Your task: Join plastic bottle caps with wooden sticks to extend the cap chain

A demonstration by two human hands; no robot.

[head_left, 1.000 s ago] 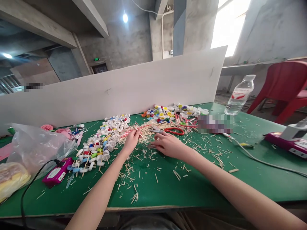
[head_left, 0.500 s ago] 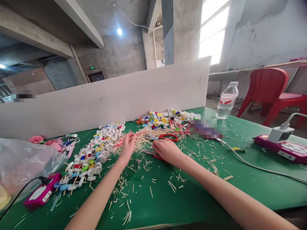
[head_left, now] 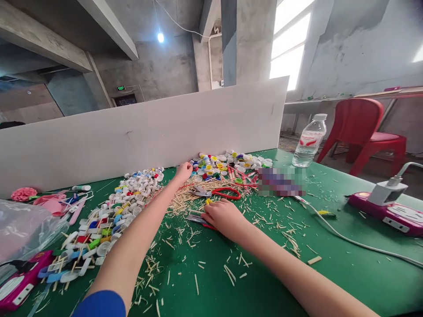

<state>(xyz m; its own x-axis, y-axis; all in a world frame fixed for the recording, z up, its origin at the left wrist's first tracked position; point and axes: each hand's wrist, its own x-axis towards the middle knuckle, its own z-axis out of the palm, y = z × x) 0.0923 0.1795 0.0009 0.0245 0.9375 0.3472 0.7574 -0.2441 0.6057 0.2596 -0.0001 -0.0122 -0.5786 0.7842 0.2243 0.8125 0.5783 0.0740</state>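
nearest us, the green work table (head_left: 231, 299) is strewn with wood splinters (head_left: 196, 284); the stick-mounted bottle caps (head_left: 105, 232) lie massed to the left of the left forearm.

further in, we find the right hand (head_left: 226, 216) low over the table, fingers curled together over a bladed tool (head_left: 195, 218), whose blade points left toward the left forearm. a small yellow piece (head_left: 208, 201) sits at its fingertips; we cannot tell whether it is pinched, nor how firmly the tool is gripped. in our judgement, the blade should lie flat and low while the other arm is extended.

beyond are the heap of wooden sticks (head_left: 178, 200) and the red-handled snips (head_left: 214, 192).

farther out, the left hand (head_left: 183, 172) is at the left edge of the loose bottle caps (head_left: 220, 165), fingers bunched; we cannot tell what, if anything, they pinch. we advise closing on one cap by its rim, lifting clear of the neighbours. behind stands the white board (head_left: 198, 119).
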